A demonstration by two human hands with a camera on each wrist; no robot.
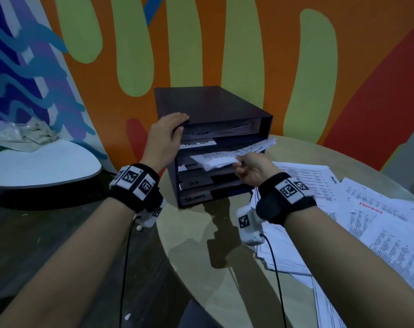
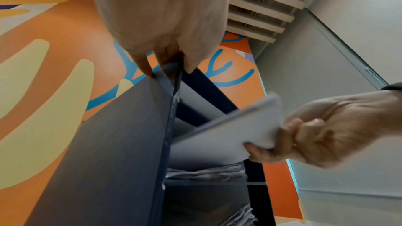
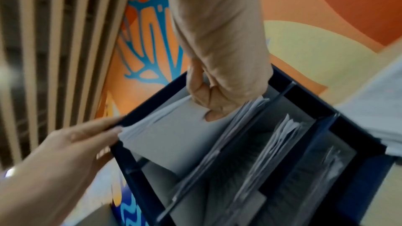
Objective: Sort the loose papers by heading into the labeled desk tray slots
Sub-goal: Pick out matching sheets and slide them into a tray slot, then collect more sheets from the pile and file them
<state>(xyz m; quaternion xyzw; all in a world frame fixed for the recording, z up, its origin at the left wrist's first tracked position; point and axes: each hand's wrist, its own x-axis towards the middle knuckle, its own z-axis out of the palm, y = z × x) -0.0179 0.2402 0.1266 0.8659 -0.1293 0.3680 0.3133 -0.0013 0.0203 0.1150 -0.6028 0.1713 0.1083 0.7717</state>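
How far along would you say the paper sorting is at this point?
Partly done: several slots of the tray already hold papers. In hand: the right hand is feeding a sheet into a middle slot while the left hand steadies the tray's top corner. Left: a large pile still on the table.

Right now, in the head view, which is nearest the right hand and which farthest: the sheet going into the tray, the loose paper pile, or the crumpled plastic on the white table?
1. Sheet: pinched in the right hand, at the tray front.
2. Loose paper pile: on the round table, to its right.
3. Crumpled plastic: far left, on the white table.
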